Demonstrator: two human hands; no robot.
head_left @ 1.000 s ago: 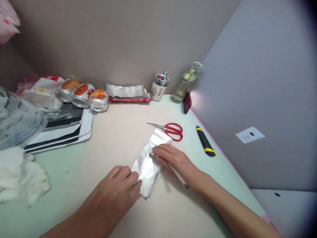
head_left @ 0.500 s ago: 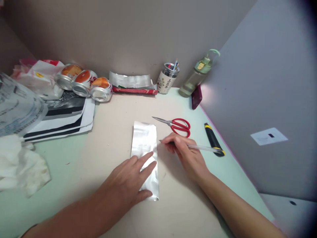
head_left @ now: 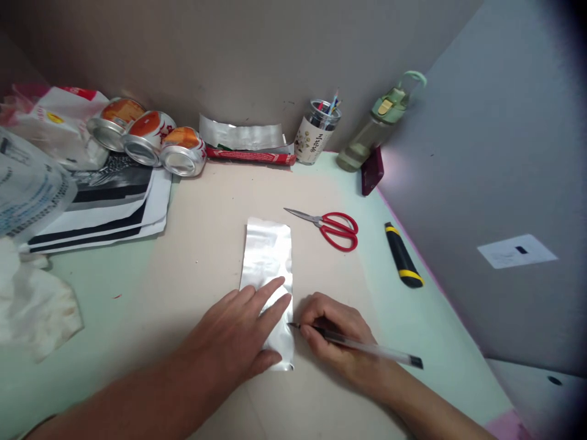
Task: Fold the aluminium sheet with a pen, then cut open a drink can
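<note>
Flat on counter [head_left: 137, 318], centre: silver metal strip [head_left: 268, 256], long axis running away from body, far end slightly crinkled.
Left hand [head_left: 238, 339] palm-down on near half of strip, fingers spread, tips [head_left: 277, 287] pressing sheet flat. No grip closed on anything; prob. pinning strip so it can't slide or curl.
Right hand [head_left: 337, 333] just R of strip's near edge, grip clamped on clear pen [head_left: 362, 347] in writing hold. Tip at strip's right edge beside left index finger; barrel trails off to R, cap end low. Looks set for marking/scoring along edge, w/ hand heel resting on counter for steadiness.
Rel. to strip:
- red-handled scissors [head_left: 332, 227], beyond-R, blades shut, pointing toward strip; within reach.
- black/yellow utility knife [head_left: 403, 263], further R, blade not seen.
- jar of pens [head_left: 316, 137], water bottle [head_left: 378, 131], far R at wall.
- 3 cut-open drink cans [head_left: 147, 140], far L, on sides, ends facing out.
- another silver strip [head_left: 243, 133] at wall, straight beyond.
- white cloth [head_left: 36, 305], well L.
</note>
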